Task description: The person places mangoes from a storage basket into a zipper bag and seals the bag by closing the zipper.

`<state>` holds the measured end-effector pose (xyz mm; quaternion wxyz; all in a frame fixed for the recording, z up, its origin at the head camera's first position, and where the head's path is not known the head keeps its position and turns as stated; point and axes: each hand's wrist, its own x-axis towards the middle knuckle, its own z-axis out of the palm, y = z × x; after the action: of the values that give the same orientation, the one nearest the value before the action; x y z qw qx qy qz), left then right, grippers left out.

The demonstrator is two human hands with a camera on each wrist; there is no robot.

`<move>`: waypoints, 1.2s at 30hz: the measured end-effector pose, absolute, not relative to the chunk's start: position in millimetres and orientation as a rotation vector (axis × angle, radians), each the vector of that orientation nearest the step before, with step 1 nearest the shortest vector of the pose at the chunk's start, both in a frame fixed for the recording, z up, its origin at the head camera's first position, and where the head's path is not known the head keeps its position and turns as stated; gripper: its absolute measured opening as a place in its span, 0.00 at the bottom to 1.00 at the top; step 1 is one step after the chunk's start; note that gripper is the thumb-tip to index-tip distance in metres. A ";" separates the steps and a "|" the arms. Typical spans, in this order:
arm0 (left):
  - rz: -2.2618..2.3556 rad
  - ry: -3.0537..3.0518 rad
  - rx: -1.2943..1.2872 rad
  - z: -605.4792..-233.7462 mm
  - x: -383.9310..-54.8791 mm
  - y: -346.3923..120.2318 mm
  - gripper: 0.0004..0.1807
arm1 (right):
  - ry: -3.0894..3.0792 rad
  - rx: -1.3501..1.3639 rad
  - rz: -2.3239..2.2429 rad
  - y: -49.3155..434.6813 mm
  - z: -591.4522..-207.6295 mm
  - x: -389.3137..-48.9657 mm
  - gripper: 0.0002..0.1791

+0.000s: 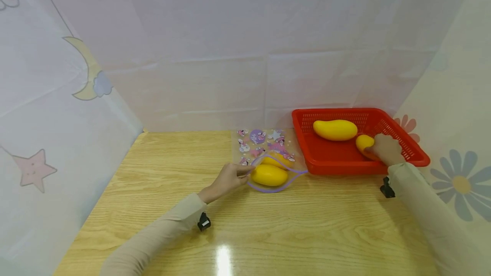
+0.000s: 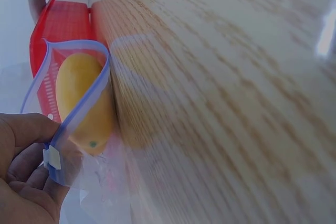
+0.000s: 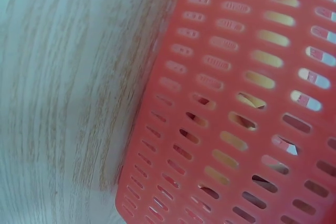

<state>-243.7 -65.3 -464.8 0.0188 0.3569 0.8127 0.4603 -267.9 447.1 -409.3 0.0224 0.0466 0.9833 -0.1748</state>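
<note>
Pointing rightward, left fingers [image 1: 244, 169] pinch a bag [image 1: 258, 152]; right fingers [image 1: 376, 150] grasp a mango [image 1: 364, 142].

Holds the left arm [image 1: 159, 232] slantwise, forward and inward, and pinches with the left hand [image 1: 225, 180], using curled fingers [image 2: 23, 160]. Extends the right arm [image 1: 423, 210] more steeply forward, sleeved like the left. Grips with the right hand [image 1: 388, 149], showing its back, hiding most fingers beneath.
</note>
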 end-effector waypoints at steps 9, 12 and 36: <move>1.417 2.528 1.091 -463.8 -243.0 -66.0 0.19 | 3.051 0.172 -0.517 448.1 -410.6 -269.7 0.23; 1.418 2.522 1.093 -463.7 -242.8 -66.0 0.19 | 3.062 0.171 -0.515 449.5 -411.5 -270.9 0.23; 1.433 2.506 1.117 -462.6 -243.2 -66.4 0.19 | 3.196 0.178 -0.548 450.5 -404.0 -261.4 0.23</move>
<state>-243.2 -66.4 -462.6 0.0230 0.3608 0.8094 0.4627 -261.4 450.5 -404.0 -0.0531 0.0548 0.9827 -0.1686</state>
